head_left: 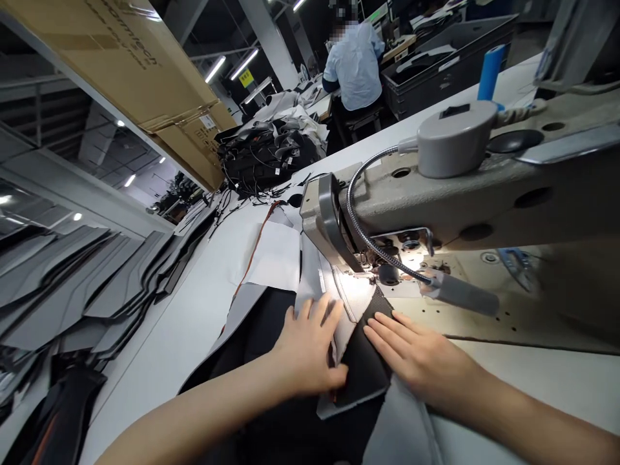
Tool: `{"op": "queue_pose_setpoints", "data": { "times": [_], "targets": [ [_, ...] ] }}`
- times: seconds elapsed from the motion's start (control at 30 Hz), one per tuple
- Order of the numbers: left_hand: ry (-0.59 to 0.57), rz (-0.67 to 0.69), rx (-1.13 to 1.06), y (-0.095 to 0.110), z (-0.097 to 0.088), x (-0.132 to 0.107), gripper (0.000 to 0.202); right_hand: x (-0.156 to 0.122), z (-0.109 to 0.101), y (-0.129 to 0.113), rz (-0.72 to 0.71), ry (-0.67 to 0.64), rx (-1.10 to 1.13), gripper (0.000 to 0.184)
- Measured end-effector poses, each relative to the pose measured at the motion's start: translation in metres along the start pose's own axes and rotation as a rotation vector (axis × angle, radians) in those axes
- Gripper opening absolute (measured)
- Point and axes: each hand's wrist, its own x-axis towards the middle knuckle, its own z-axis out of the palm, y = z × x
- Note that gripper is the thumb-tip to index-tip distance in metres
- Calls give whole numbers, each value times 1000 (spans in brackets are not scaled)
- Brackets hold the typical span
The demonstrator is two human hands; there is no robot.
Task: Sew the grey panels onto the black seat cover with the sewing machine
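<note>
My left hand (310,349) lies flat with fingers spread on grey fabric (314,284) just left of a black fabric panel (361,368). My right hand (416,358) rests flat on the right side of the black panel, fingers stretched toward the sewing machine's needle area (387,271). Both pieces run under the head of the beige sewing machine (484,187), lit by a gooseneck lamp (460,294). Neither hand grips anything.
Stacks of grey cut panels (97,284) line the left side of the white table (184,323). Cardboard boxes (135,71) stand behind them. A heap of black and grey pieces (266,155) sits further back. A person in a light blue shirt (356,64) sits at a far station.
</note>
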Motion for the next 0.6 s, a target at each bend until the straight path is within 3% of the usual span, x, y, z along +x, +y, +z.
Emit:
{"op": "queue_pose_setpoints", "data": {
  "times": [0.13,0.2,0.27,0.37,0.43,0.5,0.6],
  "targets": [
    [-16,3,158,-21,12,-1,90,15,16,-19,61,48,-186,37],
    [49,4,307,-37,5,10,85,15,14,-20,34,52,-163,36],
    [164,22,447,-49,-12,15,64,11,10,-17,-21,58,-121,35],
    [387,135,559,-42,-42,2,31,5,6,-18,-45,87,-115,36],
    [413,278,578,-21,-51,-16,26,5,7,-22,-21,96,-145,36],
    [209,333,568,-1,-49,-29,25,7,9,-27,2,94,-171,36],
    [-226,261,407,9,-34,-26,15,10,11,-31,5,89,-187,36]
  ]
}}
